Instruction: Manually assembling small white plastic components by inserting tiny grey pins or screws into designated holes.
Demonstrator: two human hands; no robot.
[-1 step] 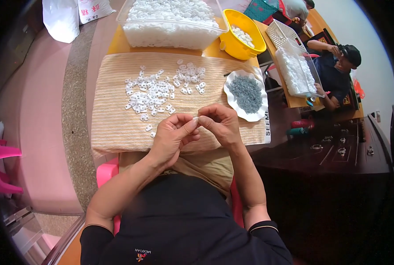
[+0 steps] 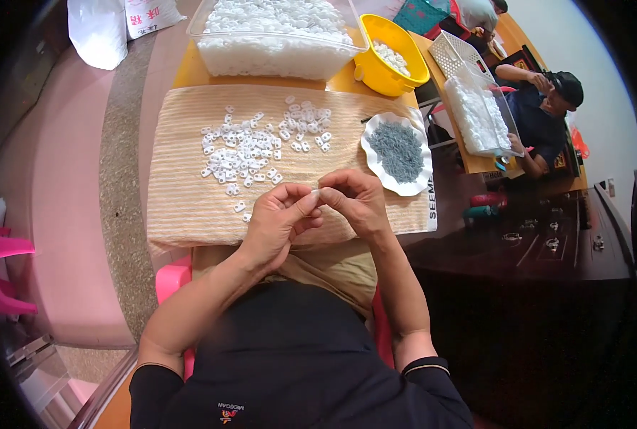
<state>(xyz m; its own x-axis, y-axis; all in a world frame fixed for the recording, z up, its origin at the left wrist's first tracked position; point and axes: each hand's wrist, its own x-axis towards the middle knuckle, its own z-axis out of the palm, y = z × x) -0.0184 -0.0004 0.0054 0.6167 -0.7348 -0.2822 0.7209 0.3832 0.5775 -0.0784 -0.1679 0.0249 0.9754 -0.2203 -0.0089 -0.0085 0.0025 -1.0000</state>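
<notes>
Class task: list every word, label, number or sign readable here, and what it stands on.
Wording not copied; places only:
Red characters: white sack, upper left.
Dark capitals: right edge of striped towel.
Pale lettering with a small emblem: black shirt front.
No other lettering is clear enough to read.

This is looking like a small hand-assembly workshop, as a tub (image 2: 265,64) and a basin (image 2: 383,84) of white parts (image 2: 275,18) are standing on one surface (image 2: 340,78), a dish (image 2: 413,187) is holding loose grey pieces (image 2: 397,150) on a towel (image 2: 183,179), and a co-worker (image 2: 547,121) is sitting at a second surface (image 2: 478,166) beside another bin (image 2: 491,150).
</notes>
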